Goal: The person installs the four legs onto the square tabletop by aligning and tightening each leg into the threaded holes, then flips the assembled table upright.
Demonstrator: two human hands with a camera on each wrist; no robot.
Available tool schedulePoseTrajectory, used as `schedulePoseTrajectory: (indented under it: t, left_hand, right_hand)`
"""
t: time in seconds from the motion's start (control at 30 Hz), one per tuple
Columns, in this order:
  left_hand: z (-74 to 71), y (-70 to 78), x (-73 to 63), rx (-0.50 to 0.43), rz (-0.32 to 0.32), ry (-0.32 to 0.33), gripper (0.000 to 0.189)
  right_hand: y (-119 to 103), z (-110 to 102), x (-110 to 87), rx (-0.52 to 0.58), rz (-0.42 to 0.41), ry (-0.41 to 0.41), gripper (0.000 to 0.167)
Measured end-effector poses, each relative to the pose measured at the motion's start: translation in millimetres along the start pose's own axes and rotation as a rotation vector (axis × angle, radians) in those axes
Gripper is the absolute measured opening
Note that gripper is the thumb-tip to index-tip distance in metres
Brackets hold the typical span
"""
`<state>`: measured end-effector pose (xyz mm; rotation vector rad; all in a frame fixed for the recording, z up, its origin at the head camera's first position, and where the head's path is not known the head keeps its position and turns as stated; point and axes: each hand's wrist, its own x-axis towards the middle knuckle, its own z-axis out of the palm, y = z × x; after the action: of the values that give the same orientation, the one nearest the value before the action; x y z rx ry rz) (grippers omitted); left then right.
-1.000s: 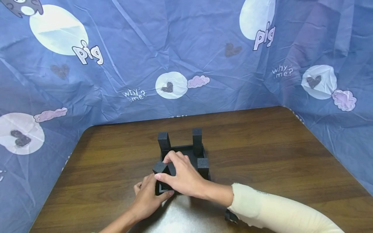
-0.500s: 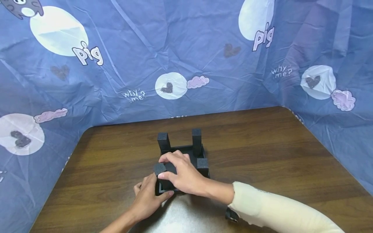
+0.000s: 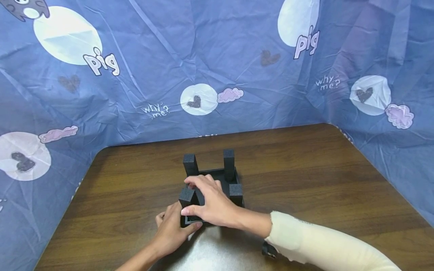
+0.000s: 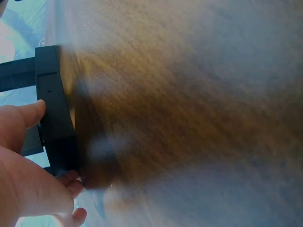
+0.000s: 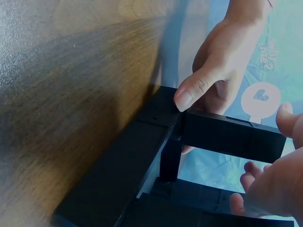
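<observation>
A black square base (image 3: 211,172) lies on the table with black legs standing up from its corners. My left hand (image 3: 171,229) grips the near left corner, its thumb along the front edge and its fingers round the left side. At that corner stands a square leg (image 3: 187,196). My right hand (image 3: 213,205) reaches over the base with its thumb against this leg and the other fingers spread on its far side. In the right wrist view, a gap shows between those fingers (image 5: 236,203) and the leg (image 5: 227,137).
The far left leg (image 3: 190,161), far right leg (image 3: 229,162) and near right leg (image 3: 236,191) stand upright. A small dark object (image 3: 269,250) lies partly hidden under the right sleeve (image 3: 305,237). Blue printed cloth (image 3: 217,56) hangs round the brown wooden table (image 3: 291,162).
The near left leg has turned about its own length, its top showing a different angle in each frame. My right thumb has slid lower on it. The left hand stays put.
</observation>
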<state>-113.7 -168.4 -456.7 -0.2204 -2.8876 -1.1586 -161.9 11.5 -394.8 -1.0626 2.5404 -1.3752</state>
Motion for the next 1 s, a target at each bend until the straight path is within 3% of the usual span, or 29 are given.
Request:
schedulePoseTrajectory:
  t: [0.1,0.27,0.5,0.73,1.0]
  left_hand:
    - [0.0,0.0,-0.9,0.002,0.007,0.000,0.060]
    - [0.0,-0.1,-1.5,0.002,-0.001,-0.004,0.064]
    - [-0.1,-0.7,0.2,-0.011,-0.010,-0.014,0.070]
    - [0.4,0.0,0.3,-0.015,-0.012,-0.022,0.080]
    - [-0.1,0.1,-0.6,-0.021,-0.008,-0.024,0.070]
  right_hand:
    - [-0.5,-1.9,-0.6,-0.013,-0.044,-0.032,0.064]
    - [0.0,-2.6,-1.2,-0.018,-0.094,-0.027,0.047]
    - [0.7,0.0,2.7,-0.014,-0.058,0.017,0.034]
    - [4.8,1.9,4.4,0.046,0.005,0.033,0.038]
    - [5.5,-2.0,2.0,0.045,-0.087,-0.039,0.052]
